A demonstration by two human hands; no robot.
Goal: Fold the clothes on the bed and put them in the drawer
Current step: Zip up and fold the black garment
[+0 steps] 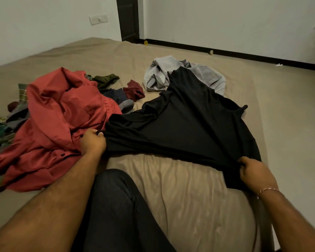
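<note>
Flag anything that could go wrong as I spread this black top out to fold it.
1. The far end of the black top lies over the grey garment; pulling back could drag the grey piece along.
2. The left hand grips the hem right against the red shirt, so red fabric might get caught in the fold.
3. The right hand holds the other corner near the bed edge; the top could slip off.

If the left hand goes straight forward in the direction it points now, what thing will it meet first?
The left hand, gripping the black garment at its edge, points up and away; first it would probably meet the red garment bunched just beyond its knuckles, though depth is unclear.
</note>
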